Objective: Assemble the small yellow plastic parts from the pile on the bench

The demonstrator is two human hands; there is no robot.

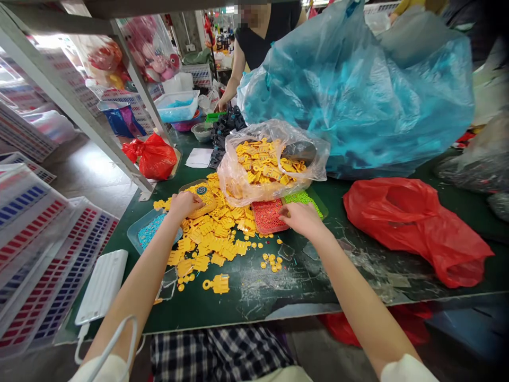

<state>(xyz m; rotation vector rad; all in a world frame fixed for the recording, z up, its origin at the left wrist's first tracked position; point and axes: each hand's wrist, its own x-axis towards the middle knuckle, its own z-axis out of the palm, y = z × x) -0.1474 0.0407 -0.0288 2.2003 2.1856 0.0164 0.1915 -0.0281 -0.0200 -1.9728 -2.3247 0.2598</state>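
Two hands out over green table (278,297), both at the yellow parts pile (210,233). Open room: bare strip btwn pile and near table edge, only stray yellow bits there. Far side of pile blocked by clear bag of yellow parts (266,164), big blue bag (358,90) behind that, red bag (413,223) well right of pile. Left hand (183,204) at pile's left-far edge, fingers curled down onto a yellow tray (202,197), touching it; can't tell if gripping. Right hand (300,217) just right of pile, fingers loosely together, tips resting on red bead tray (268,216); green bead tray (304,199) beside it. Blue bead tray (149,231) left of pile. Another person's arm (233,79) at far end. Shelving left of table.
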